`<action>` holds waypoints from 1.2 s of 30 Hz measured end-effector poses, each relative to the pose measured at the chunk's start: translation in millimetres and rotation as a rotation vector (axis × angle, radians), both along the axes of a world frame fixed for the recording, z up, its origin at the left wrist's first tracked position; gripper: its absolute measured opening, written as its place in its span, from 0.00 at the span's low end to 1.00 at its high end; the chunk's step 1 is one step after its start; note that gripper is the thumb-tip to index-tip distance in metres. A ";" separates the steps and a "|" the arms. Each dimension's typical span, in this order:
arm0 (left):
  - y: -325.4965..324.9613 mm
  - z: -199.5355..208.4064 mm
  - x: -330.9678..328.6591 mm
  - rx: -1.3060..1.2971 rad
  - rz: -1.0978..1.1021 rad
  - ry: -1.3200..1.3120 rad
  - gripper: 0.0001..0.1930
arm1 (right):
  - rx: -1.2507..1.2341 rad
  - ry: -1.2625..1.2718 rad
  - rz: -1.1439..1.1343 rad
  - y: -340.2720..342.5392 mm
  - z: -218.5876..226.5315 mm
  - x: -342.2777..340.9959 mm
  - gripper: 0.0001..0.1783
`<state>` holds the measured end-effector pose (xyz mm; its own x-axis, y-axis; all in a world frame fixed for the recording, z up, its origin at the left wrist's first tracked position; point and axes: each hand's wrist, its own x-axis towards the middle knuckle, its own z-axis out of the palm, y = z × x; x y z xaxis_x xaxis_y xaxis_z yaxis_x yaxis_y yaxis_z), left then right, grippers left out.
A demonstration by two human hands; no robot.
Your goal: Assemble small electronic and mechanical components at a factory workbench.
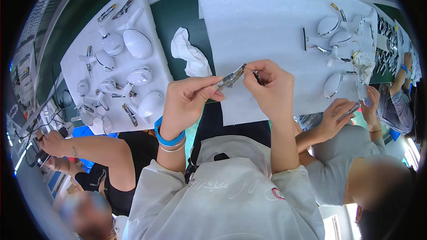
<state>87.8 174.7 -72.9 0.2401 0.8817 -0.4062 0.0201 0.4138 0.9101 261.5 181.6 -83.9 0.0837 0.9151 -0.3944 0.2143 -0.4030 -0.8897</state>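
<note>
Over the front edge of the white-covered table, I hold a slim electronic assembly (232, 78) with dark, clear and brownish parts. My left hand (189, 100), with a blue wristband and a thin bangle at the wrist, pinches its lower left end between thumb and fingers. At its upper right end, the fingers of my right hand (271, 86) are closed in a pinch. A small dark piece (259, 78) shows among those fingers; whether it joins the assembly I cannot tell.
A crumpled white cloth (189, 53) lies left of the white sheet (253, 18). Several white, rounded housings (138, 44) and slim electronic strips rest on the left foam board (155, 62). More housings (329, 26) sit at the right. Co-workers' hands (336, 115) (53, 144) work on both sides.
</note>
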 end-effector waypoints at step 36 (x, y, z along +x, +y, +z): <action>-3.9 1.2 8.0 -0.021 0.003 0.099 0.11 | 0.168 -0.093 0.208 5.7 7.2 -1.2 0.04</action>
